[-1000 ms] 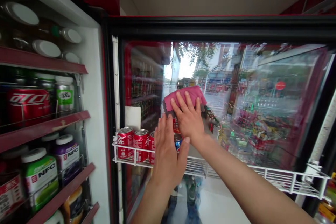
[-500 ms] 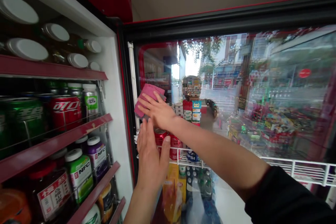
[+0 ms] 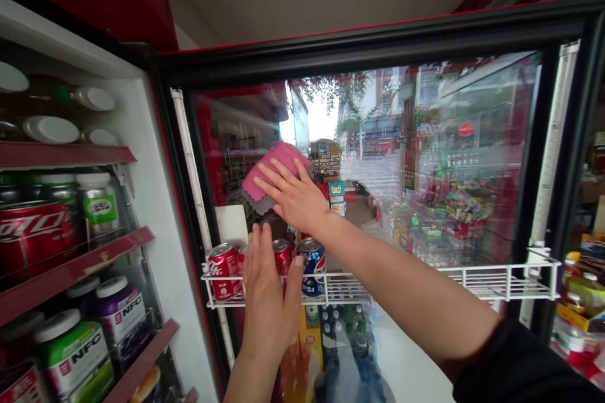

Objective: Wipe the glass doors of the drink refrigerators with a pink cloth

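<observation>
My right hand (image 3: 293,195) presses a pink cloth (image 3: 269,173) flat against the inside of the open fridge door's glass (image 3: 425,157), fingers spread over it. My left hand (image 3: 267,305) lies open and flat against the white wire door rack (image 3: 496,277), fingers up, in front of the cans. The rack holds red cola cans (image 3: 223,267) and a blue Pepsi can (image 3: 312,264) at its left end.
To the left, the fridge's red shelves (image 3: 75,258) carry cola cans, green cans and NFC juice bottles (image 3: 70,346), with white-capped bottles lying on top. The door frame (image 3: 543,151) stands at the right; shop goods sit beyond it at the far right.
My right hand slid the pink cloth left across the glass, then a little right and down. My left hand stayed flat at the rack. My view swung right.
</observation>
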`<state>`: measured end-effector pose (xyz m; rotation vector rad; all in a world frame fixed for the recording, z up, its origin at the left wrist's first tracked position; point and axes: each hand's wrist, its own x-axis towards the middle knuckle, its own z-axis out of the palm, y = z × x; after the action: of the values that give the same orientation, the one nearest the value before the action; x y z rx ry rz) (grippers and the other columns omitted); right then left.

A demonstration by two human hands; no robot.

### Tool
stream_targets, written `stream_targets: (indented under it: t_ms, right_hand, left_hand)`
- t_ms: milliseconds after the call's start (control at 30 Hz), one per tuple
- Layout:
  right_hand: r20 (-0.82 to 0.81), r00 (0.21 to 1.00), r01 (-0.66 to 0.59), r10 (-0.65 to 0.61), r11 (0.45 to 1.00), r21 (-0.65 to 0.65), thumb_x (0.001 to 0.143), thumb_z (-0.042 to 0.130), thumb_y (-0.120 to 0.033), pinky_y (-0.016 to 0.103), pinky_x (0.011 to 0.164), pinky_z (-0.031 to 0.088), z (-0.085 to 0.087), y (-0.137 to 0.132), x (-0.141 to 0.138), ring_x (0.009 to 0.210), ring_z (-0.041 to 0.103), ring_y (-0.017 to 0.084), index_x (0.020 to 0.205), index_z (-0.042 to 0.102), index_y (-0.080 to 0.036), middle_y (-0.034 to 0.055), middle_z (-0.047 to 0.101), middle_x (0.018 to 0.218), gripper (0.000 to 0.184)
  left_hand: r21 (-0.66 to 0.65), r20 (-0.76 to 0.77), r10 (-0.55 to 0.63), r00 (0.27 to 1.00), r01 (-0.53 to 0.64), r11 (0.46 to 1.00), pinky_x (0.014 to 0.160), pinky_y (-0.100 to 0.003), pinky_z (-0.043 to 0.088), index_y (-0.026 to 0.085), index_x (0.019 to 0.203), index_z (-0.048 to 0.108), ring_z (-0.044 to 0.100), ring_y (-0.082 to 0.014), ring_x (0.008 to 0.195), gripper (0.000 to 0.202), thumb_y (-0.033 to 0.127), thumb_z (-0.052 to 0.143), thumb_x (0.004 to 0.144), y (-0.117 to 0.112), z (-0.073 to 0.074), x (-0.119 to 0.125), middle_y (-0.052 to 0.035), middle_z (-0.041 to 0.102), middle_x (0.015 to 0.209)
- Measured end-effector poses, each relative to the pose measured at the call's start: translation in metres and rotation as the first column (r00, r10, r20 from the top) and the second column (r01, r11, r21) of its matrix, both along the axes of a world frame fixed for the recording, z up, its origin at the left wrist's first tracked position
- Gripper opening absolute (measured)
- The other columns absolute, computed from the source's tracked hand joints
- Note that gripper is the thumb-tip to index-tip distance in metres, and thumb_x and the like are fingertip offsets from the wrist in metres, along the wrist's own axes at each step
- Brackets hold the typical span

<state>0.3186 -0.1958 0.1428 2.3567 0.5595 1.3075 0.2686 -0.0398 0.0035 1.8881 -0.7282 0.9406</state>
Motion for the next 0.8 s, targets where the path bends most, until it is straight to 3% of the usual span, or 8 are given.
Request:
stream_targets:
  t_ms: [433, 667, 800]
  right_hand:
    - [0.128, 0.986, 0.088, -0.103, 0.989, 0.116, 0.101, 0.065, -0.022, 0.069, 0.14, -0.002, 0.001, -0.137, -0.083, 0.173, 0.015, 0.033, 0.174, 0.034, -0.027, 0.0058, 0.025, 0.185, 0.08]
    - [0.2, 0.953, 0.199, -0.229, 0.967, 0.16, 0.101, 0.061, -0.015, 0.07, 0.14, 0.004, -0.009, -0.218, -0.135, 0.172, 0.017, 0.033, 0.176, 0.03, -0.03, 0.0056, 0.029, 0.184, 0.083]
    - [0.218, 0.93, 0.252, -0.296, 0.945, 0.21, 0.101, 0.058, -0.01, 0.07, 0.139, 0.009, -0.018, -0.265, -0.167, 0.172, 0.019, 0.033, 0.179, 0.017, -0.036, 0.0037, 0.032, 0.183, 0.092]
  left_hand:
    - [0.067, 0.098, -0.112, 0.989, 0.106, 0.992, 0.135, -0.068, 0.028, 0.031, 0.18, 0.013, 0.024, -0.0361, 0.172, 0.08, 0.041, 0.054, 0.111, -0.093, 0.005, -0.042, -0.0124, 0.02, 0.187]
    - [0.102, 0.094, -0.181, 0.979, 0.172, 0.98, 0.136, -0.067, 0.027, 0.033, 0.18, 0.011, 0.022, -0.0353, 0.172, 0.083, 0.041, 0.056, 0.111, -0.147, 0.004, -0.066, -0.0116, 0.019, 0.187]
    - [0.121, 0.083, -0.209, 0.974, 0.198, 0.973, 0.136, -0.068, 0.028, 0.034, 0.18, 0.01, 0.021, -0.0349, 0.173, 0.083, 0.041, 0.056, 0.111, -0.176, 0.003, -0.082, -0.0109, 0.019, 0.187]
